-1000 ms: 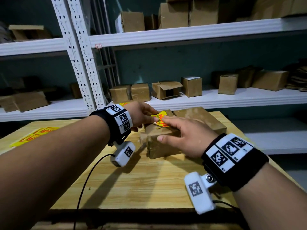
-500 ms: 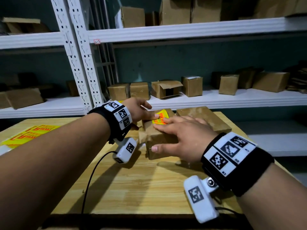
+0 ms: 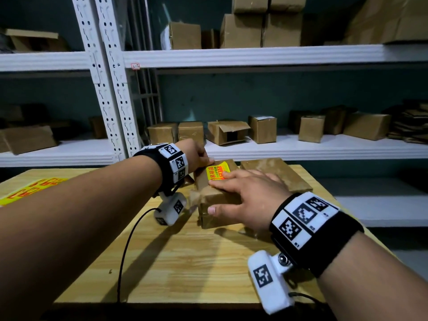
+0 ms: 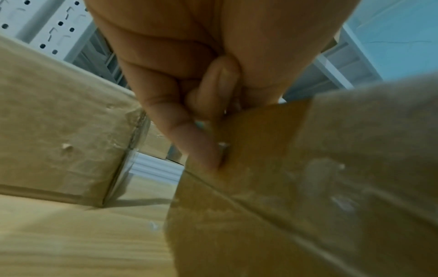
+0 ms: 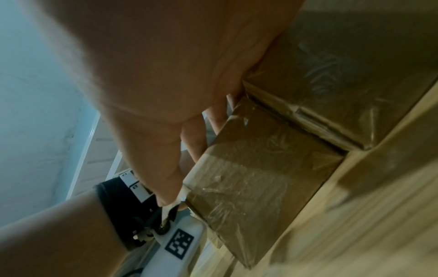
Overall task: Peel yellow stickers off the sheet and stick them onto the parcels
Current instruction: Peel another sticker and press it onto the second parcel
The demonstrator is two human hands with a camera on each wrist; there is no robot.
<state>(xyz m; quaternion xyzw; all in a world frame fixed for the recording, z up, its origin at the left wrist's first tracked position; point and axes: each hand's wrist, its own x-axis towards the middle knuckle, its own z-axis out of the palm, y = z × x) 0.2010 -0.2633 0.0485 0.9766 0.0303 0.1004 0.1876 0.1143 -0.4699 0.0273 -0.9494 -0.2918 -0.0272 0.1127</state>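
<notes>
- Right hand [image 3: 250,195] lies flat on the taped parcel [image 3: 215,200], fingers straight, fingertips [image 3: 223,176] pressing the yellow sticker's near edge, thumb against the parcel's front side.
- Left hand [image 3: 196,155] touches the parcel's far left corner beside the yellow sticker [image 3: 216,172]; its lower fingers are curled in, holding nothing.
- A second parcel [image 3: 275,173] sits just right of the taped parcel.
- The sticker sheet [image 3: 30,188] lies well left of it on the wooden table [image 3: 196,262].

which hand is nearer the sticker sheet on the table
Left. The left hand is at the parcel's far left edge, on the side of the sticker sheet; the right hand lies farther right.
</notes>
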